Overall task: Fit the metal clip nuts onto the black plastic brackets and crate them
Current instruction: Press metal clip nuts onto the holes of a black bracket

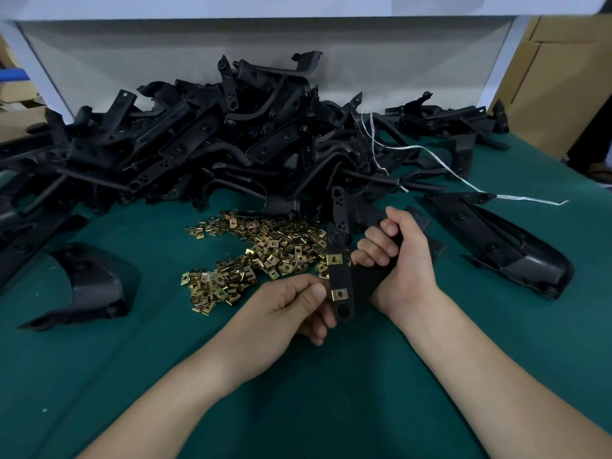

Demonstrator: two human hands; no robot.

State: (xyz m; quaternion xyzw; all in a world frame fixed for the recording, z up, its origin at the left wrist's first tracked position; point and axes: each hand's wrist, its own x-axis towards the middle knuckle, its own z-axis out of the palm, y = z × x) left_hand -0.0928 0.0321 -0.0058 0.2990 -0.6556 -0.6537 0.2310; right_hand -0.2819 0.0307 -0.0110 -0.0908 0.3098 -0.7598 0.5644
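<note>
Our right hand grips the long black plastic bracket, fingers curled round it. Left hand pinches its lower end. Two brass clip nuts are seated on it. Loose nut pile lies at 11 o'clock of the hands.

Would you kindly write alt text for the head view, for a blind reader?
The left hand and right hand hold a black bracket with two clip nuts fitted, over a green table. Loose nuts lie nearby; a bracket heap lies behind.
</note>
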